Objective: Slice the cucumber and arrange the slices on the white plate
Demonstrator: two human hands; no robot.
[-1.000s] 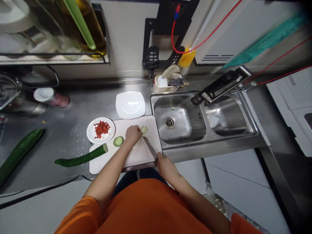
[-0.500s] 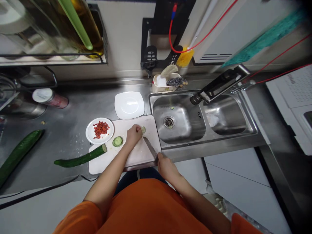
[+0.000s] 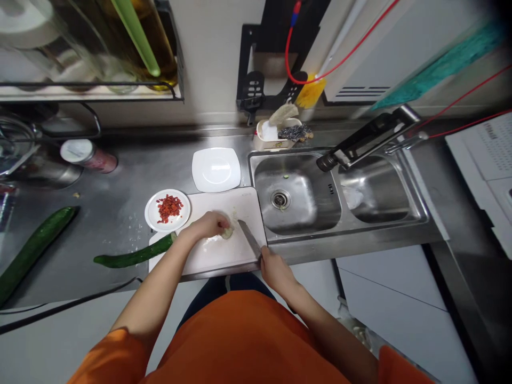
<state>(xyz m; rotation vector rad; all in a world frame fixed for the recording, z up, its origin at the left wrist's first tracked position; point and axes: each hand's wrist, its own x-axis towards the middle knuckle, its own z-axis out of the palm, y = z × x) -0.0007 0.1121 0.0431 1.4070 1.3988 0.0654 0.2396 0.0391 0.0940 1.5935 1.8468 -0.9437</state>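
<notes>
My left hand (image 3: 212, 224) is closed on pale green cucumber slices (image 3: 228, 231), low over the white cutting board (image 3: 216, 256). In my right hand (image 3: 276, 268), at the board's right edge, is the handle of a knife (image 3: 250, 237), whose blade points up and left across the board. A cut cucumber (image 3: 134, 257) lies partly on the counter and partly on the board, its cut end behind my left forearm. A round plate of chopped red pieces (image 3: 168, 208) sits at the board's upper left corner. Behind the board stands an empty white square plate (image 3: 216, 170).
A double steel sink (image 3: 296, 197) with a black faucet (image 3: 352, 141) lies to the right. A whole cucumber (image 3: 36, 248) and a jar (image 3: 90, 156) rest on the counter at left. A sponge holder (image 3: 276, 136) stands behind the sink.
My left hand has moved left and slightly down, to where the slices lay on the board. My right hand still holds the knife in nearly the same place. The view has shifted slightly.
</notes>
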